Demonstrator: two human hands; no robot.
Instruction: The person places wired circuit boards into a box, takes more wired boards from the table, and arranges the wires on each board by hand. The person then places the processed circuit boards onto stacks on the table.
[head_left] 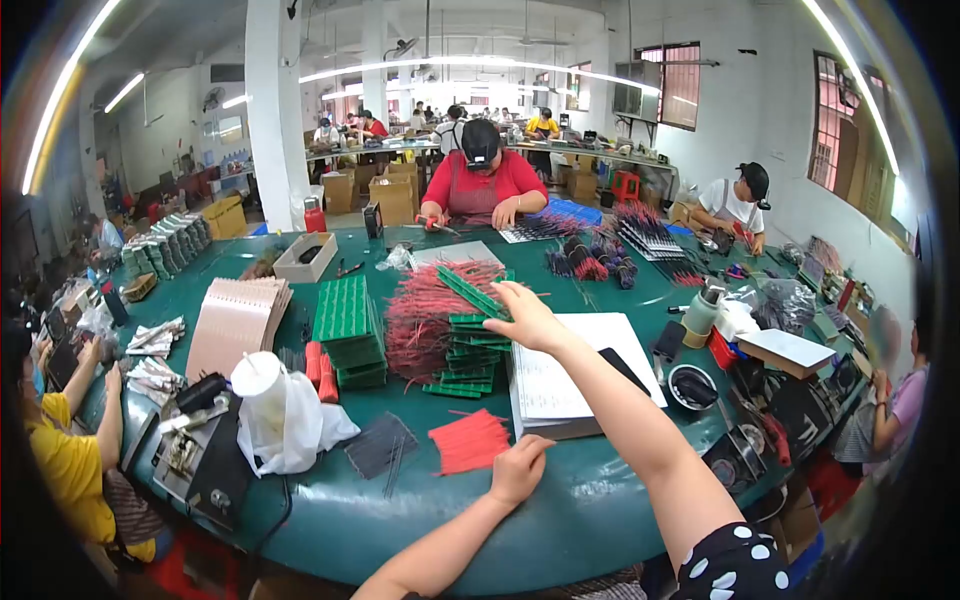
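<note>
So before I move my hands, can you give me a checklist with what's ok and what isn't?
1. Right hand free: ok, open, nothing visible in it.
2. Left hand free: cannot tell, curled beside the near red wires.
3. Near red wires lying flat: ok.
4. Left green stack upright: ok.
5. Right green stack squared up: not ok, its edges jut out unevenly.
6. Cup upright: ok.

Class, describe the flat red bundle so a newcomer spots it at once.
On the green table, find the wearer's left hand. The flat red bundle lies beside that hand, its bright colour setting it apart from the dark bundle on its other side.
</note>
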